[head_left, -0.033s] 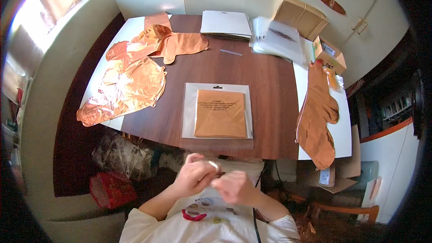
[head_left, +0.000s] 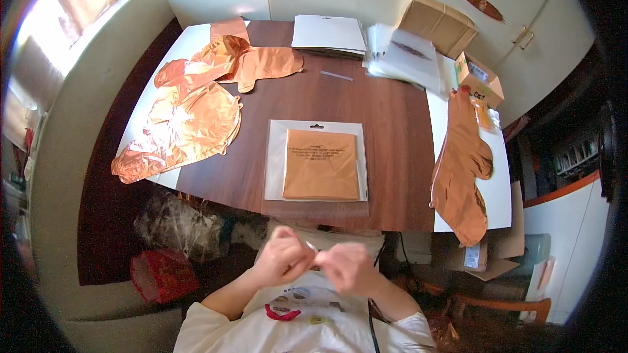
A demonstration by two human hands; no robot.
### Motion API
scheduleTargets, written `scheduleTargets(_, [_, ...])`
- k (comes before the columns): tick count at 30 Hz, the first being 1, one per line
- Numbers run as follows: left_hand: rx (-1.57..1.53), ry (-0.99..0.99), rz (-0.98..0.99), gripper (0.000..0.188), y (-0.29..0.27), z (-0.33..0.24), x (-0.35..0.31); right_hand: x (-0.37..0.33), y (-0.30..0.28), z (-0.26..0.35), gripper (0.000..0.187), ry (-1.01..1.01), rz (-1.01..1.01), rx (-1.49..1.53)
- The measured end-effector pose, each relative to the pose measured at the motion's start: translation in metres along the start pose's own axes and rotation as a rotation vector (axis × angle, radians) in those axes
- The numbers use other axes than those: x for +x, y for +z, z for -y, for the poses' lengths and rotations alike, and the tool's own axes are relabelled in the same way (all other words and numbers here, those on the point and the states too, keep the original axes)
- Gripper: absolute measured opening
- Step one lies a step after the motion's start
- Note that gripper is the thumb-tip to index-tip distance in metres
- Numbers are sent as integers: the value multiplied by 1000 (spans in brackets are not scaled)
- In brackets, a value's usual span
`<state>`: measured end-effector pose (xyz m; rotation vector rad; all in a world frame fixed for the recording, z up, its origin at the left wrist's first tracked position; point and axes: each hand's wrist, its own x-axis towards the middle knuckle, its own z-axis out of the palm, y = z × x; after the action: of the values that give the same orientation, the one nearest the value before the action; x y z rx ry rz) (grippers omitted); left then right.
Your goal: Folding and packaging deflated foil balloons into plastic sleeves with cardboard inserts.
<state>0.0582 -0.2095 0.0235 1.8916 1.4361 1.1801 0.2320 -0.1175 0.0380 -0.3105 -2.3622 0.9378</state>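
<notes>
Crumpled copper-coloured foil shapes [head_left: 190, 124] spread over the left end of the brown table [head_left: 229, 186]. Below the table's near edge, the left hand [head_left: 284, 258] is raised in front of the body, its forearm slanting up and inward from the white shirt [head_left: 222, 330], the fingers curled and closed on a small pale piece [head_left: 312, 246]. That piece sits between the two hands, out in the air and nearer the person than the tabletop. Beyond it lies a flat orange-tan packet [head_left: 320, 180] on a white backing card [head_left: 275, 163]; farther back is a stack of white cards [head_left: 327, 31]. The right hand [head_left: 347, 268] comes up at the opposite slant, knuckles up, fingers bent in and pointing at the left — it is blurred, and I cannot tell whether it grips the piece too. Farther right are clear bags [head_left: 409, 62], a cardboard box [head_left: 435, 23] behind them, and a flat copper-brown foil shape [head_left: 461, 170] lying lengthwise along the table's right end.
</notes>
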Motion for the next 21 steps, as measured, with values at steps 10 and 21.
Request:
scheduleTargets(10, [-12, -24, -33, 19, 3, 4, -1, 7, -2, -4, 10, 44, -216, -56])
scheduleTargets(21, [-752, -204, -64, 39, 18, 6, -2, 0, 16, -4, 14, 36, -173, -314])
